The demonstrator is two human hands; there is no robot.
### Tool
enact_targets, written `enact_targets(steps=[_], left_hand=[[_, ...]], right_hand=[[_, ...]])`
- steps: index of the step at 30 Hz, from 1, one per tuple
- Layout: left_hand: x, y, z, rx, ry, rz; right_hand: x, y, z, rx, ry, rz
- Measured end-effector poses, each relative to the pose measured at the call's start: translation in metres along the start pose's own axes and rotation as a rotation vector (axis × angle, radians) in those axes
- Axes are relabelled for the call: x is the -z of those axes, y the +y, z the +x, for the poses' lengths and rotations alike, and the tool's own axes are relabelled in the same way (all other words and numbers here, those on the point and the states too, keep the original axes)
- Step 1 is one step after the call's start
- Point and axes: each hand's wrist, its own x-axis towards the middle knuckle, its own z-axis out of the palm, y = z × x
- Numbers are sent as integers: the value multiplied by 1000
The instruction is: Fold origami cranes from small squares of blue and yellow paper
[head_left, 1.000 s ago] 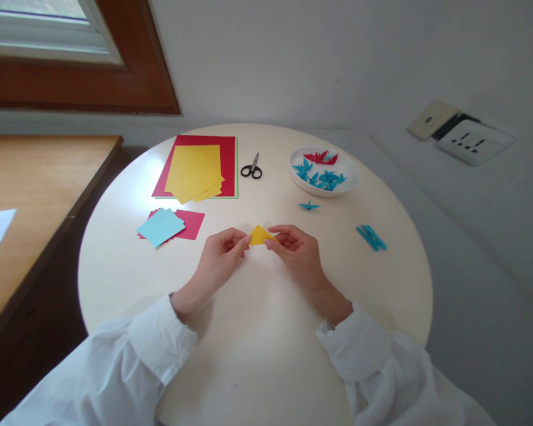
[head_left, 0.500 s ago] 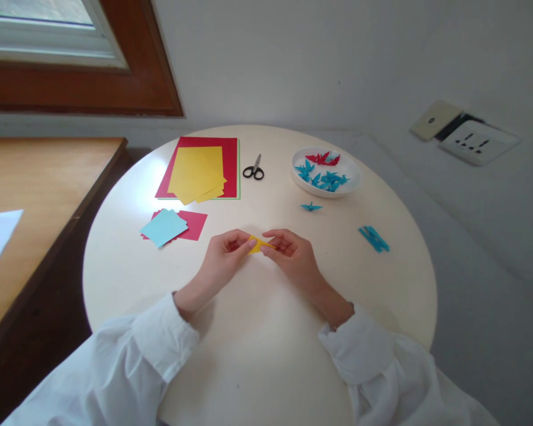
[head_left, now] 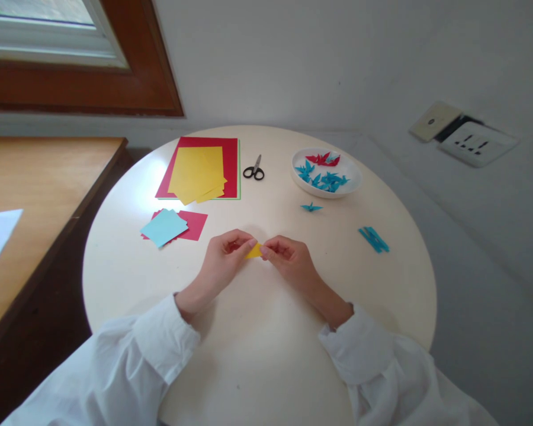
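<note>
A small piece of folded yellow paper (head_left: 254,251) is pinched between my two hands over the middle of the round table. My left hand (head_left: 227,255) grips its left side with the thumb on top. On the right edge, the thumb and fingers of my right hand (head_left: 291,258) are closed. Most of the paper is hidden by my fingers, so its folds cannot be made out. Beyond my right hand, a blue paper crane (head_left: 311,207) rests on the table.
A white dish (head_left: 298,188) holds red and blue paper cranes. Scissors (head_left: 254,170) lie left of it. Yellow sheets (head_left: 196,168) top red sheets (head_left: 231,157); nearer are light blue squares (head_left: 164,228) over red squares (head_left: 195,225). Blue strips (head_left: 373,239) lie right on the round table (head_left: 257,355).
My right fingers have closed down on the right end of the yellow paper, and less of it shows. My left hand has barely moved.
</note>
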Motion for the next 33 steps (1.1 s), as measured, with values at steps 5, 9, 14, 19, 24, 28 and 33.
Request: enact_targets(steps=[5, 9, 14, 19, 24, 28, 33], left_hand=[[0, -4, 1, 34, -29, -4], [0, -4, 2, 25, -134, 54], [0, -7, 2, 7, -104, 61], [0, -12, 3, 40, -112, 46], [1, -14, 4, 58, -93, 48], [1, -10, 4, 55, -92, 50], [0, -9, 4, 51, -72, 83]], right_hand=[[0, 4, 1, 42, 34, -29], [1, 5, 2, 45, 60, -17], [1, 4, 1, 27, 43, 3], [1, 4, 1, 21, 91, -4], [4, 3, 3, 11, 146, 52], [3, 2, 3, -6, 112, 73], [4, 4, 3, 5, 165, 45]])
